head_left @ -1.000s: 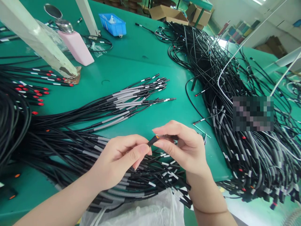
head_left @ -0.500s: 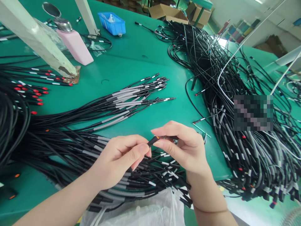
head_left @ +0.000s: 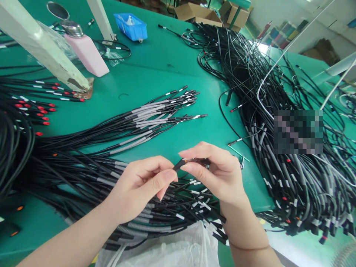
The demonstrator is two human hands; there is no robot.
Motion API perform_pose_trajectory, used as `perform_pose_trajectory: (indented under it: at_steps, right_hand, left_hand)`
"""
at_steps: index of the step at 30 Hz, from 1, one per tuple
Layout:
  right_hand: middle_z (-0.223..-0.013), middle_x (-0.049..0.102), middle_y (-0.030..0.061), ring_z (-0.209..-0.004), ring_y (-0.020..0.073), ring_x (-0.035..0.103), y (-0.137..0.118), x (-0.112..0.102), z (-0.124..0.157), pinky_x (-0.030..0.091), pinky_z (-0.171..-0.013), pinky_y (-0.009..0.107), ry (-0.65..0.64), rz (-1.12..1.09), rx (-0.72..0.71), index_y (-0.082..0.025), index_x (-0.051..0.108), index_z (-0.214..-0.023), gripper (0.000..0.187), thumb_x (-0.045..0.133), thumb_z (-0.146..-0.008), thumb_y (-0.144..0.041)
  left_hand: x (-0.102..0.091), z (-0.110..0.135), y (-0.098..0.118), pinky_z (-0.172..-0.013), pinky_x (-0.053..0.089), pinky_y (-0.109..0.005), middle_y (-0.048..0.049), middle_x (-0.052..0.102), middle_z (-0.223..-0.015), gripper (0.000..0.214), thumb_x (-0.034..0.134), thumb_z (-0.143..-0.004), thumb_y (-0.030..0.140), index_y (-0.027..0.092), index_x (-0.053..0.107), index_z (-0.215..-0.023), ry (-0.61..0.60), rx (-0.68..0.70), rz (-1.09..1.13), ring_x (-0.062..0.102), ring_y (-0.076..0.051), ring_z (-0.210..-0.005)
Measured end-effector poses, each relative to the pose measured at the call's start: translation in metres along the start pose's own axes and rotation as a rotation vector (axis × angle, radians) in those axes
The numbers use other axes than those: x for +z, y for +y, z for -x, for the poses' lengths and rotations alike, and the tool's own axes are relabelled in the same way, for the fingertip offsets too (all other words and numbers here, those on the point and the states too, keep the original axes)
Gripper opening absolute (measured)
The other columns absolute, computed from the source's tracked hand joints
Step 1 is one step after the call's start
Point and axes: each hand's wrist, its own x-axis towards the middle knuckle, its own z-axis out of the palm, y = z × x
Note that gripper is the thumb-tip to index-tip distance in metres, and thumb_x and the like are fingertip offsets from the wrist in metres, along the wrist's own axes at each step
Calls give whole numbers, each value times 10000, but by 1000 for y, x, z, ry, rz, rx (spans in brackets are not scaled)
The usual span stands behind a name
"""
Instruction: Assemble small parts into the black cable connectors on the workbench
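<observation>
A small black cable connector [head_left: 179, 165] with an orange mark near its tip sits between my two hands. My left hand [head_left: 147, 181] pinches its lower end between thumb and fingers. At the orange end, the thumb and forefinger of my right hand [head_left: 215, 168] close on it. Something dark, with a glint of metal, runs back under my right fingers; I cannot make out what it is. Below both hands lies a bundle of black cables [head_left: 164, 228] with grey ribbed sleeves and white labels.
A second sleeved cable bundle [head_left: 150, 111] lies beyond my hands. To the right is a large heap of black cables [head_left: 244, 81]. A pink pump bottle [head_left: 87, 55], a blue tray [head_left: 130, 27] and a white post [head_left: 41, 44] stand at the back left. Red-tipped cables [head_left: 41, 109] lie left.
The connector has turned slightly between my fingers, and more of the dark thing under my right fingers shows. Both hands stay in nearly the same place.
</observation>
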Motion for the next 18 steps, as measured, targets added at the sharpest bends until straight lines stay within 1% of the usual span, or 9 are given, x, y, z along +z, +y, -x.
perform_pose_trajectory:
  at_steps: [4, 8, 10, 12, 16, 18]
  right_hand:
    - [-930, 839, 18, -701, 132, 676, 4, 0, -1, 501, -557, 258, -11, -4, -60, -251, 814, -1092, 217, 803, -943, -93]
    - [-848, 810, 7, -660, 130, 630, 6, -1, -2, 497, -572, 271, -23, 16, -130, -236, 809, -1090, 201, 791, -952, -90]
    - [-837, 806, 4, -650, 132, 632, 5, -1, -1, 509, -576, 275, -26, 28, -147, -236, 807, -1073, 186, 781, -959, -92]
    - [-857, 816, 6, -659, 135, 661, 3, -1, 0, 514, -561, 272, -20, 37, -129, -241, 806, -1060, 158, 780, -968, -115]
    - [-974, 846, 29, -743, 147, 734, 0, -1, 0, 531, -541, 257, -19, 50, -28, -248, 798, -1107, 148, 798, -975, -182]
    - [-975, 848, 32, -746, 147, 731, 0, -2, -1, 532, -546, 257, -30, 55, -47, -245, 797, -1114, 142, 794, -981, -193]
  left_hand:
    - [-1, 0, -4, -528, 372, -270, 70, 514, -494, 256, 720, -930, 369, 231, 673, -719, -62, 28, 3, 485, -135, -519]
    - [1, 0, -1, -557, 370, -275, 72, 515, -484, 253, 722, -925, 386, 217, 734, -737, -28, -6, 47, 424, -116, -498]
    - [2, 0, 1, -568, 376, -283, 73, 498, -471, 289, 724, -922, 418, 210, 743, -722, -40, -25, 64, 385, -110, -484]
    - [2, 0, 2, -564, 370, -287, 75, 479, -463, 309, 738, -911, 439, 209, 737, -705, -49, -41, 67, 363, -109, -478]
    - [1, -1, 4, -537, 339, -278, 74, 490, -474, 273, 780, -879, 428, 216, 729, -715, -36, -47, 65, 373, -113, -489]
    - [0, -1, 2, -532, 340, -275, 73, 486, -472, 286, 770, -895, 437, 216, 729, -718, -43, -39, 61, 365, -113, -487]
